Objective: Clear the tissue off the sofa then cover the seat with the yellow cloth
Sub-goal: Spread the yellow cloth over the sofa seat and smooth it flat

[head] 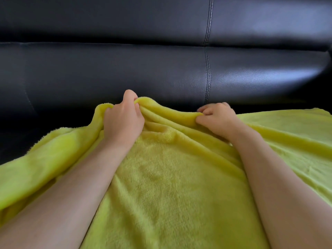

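Yellow fleece is lying across the sofa seat: the yellow cloth [161,177] is spreading from the near edge of the view up toward the backrest, with its far hem bunched into a raised ridge between the two hands. The left hand [124,119] is gripping that hem, fingers curled over the fold and thumb tucked into it. The right hand [215,118] is pinching the same hem a little to the right, fingers curled round the edge. The hands are sitting near each other, apart, both clamped on the cloth.

To the right, the cloth is lying flatter and reaching close to the foot of the backrest. To the left, it is falling short, leaving a dark stretch of the black leather sofa [125,69] seat exposed at the left side. Creases are running from the gripped ridge back toward the forearms.

No tissue is showing anywhere in view; that step is judged complete, though parts of the sofa are lying outside the view.

Step in hand, as judged: covering the seat, with the far hem being set against the backrest. The next move is calling for drawing the hem outward, chiefly leftward over the bare patch, then pushing it into the crease under the backrest and smoothing the folds flat.
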